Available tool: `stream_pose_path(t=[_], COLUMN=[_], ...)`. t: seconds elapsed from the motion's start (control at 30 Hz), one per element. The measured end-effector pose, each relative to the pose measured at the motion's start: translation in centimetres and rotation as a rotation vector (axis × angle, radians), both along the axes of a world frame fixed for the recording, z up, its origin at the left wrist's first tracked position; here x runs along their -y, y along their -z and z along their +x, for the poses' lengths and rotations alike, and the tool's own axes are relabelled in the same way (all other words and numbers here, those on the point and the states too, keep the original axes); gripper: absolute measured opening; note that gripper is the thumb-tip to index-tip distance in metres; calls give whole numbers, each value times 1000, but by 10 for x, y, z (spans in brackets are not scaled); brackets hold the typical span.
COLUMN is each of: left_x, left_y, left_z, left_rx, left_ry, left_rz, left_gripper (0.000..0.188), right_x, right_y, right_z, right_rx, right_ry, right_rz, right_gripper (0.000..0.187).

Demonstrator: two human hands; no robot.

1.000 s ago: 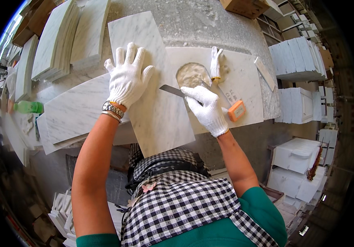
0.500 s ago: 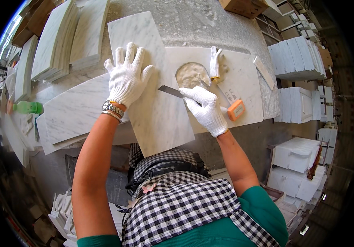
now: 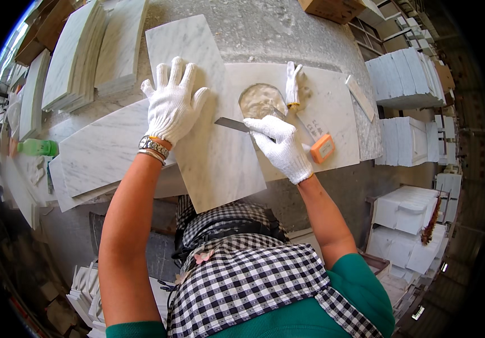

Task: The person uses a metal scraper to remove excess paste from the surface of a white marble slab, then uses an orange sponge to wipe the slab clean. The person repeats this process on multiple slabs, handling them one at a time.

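White marble with soft grey streaks: that's the long slab (image 3: 220, 158) in the middle of the frame, running from the top centre down to the apron (image 3: 248, 276), kinda tilted. Left hand (image 3: 172, 104), in a white knit glove, is laid over its left edge in the upper middle, palm down, fingers spread and thumb sticking out to the right. Right hand (image 3: 279, 143), also gloved, is just right of centre with thumb and fingers pinching a dark flat blade (image 3: 231, 123). Tip points left, out over the slab; can't tell if it's actually touching the stone.

Just above the right hand there's a round patch of cream paste (image 3: 262, 99) on a pale board (image 3: 338, 115). Also on that board: a small white glove (image 3: 292, 84) near the paste and an orange block (image 3: 322, 149) right by the right hand. Thin white strip (image 3: 360, 98) sits at the board's right end.

Further out, the grey dusty worktop (image 3: 265, 39) fills the top of the frame, with a pile of slabs (image 3: 73, 56) upper left, a green bottle (image 3: 38, 147) far left, and white stone stacks (image 3: 403, 79) on the right.
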State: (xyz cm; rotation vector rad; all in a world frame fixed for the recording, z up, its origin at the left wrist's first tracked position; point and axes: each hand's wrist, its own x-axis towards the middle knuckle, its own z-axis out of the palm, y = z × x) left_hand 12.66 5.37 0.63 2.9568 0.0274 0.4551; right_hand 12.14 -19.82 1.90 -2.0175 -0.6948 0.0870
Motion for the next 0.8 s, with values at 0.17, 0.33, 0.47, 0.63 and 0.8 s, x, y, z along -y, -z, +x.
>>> stream_pose_path(t=[0.17, 0.33, 0.47, 0.63, 0.8], left_x=[1, -1, 2, 2, 1], left_y=[-2, -1, 0, -2, -2], left_z=[1, -1, 1, 0, 0], left_rx=[-20, -15, 9, -21, -27], left_ry=[2, -23, -2, -10, -11], left_rz=[0, 12, 16, 8, 4], left_gripper=[57, 57, 57, 57, 57], right_x=[3, 13, 1, 6, 9], right_y=[0, -6, -4, -4, -6], right_z=[-2, -11, 4, -1, -5], right_rx=[16, 39, 42, 60, 59], right_ry=[-13, -51, -10, -46, -54], right_rz=[-20, -70, 0, -34, -47], right_gripper=[23, 23, 23, 24, 23])
